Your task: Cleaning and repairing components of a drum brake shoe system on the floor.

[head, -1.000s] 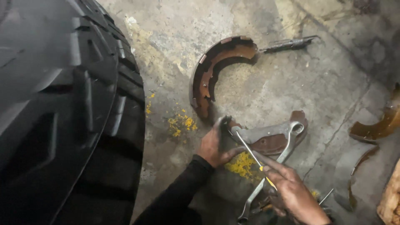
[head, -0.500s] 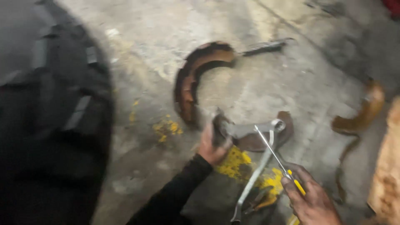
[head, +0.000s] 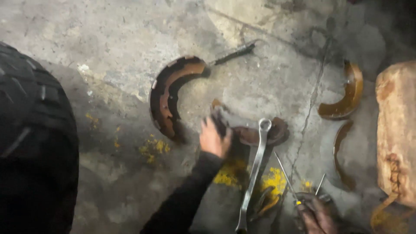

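Rusty brake shoe [head: 255,132] is being pinned to the concrete floor [head: 108,65] by the left hand [head: 214,138], fingers clamping its end, while the right hand [head: 316,214] is gripping a screwdriver [head: 287,178], fingers wrapping its handle.

Rust, grey and yellow on the floor

Rusty brown curved brake shoe [head: 167,97], silver steel wrench [head: 255,167], yellow powder patches [head: 274,180] on grey stained concrete floor [head: 112,47], black treaded tyre [head: 30,138].

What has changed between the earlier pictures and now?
The right hand has drawn the screwdriver back from the brake shoe, toward the person. The left hand still holds that shoe. The wrench and the other shoes stay on the floor.
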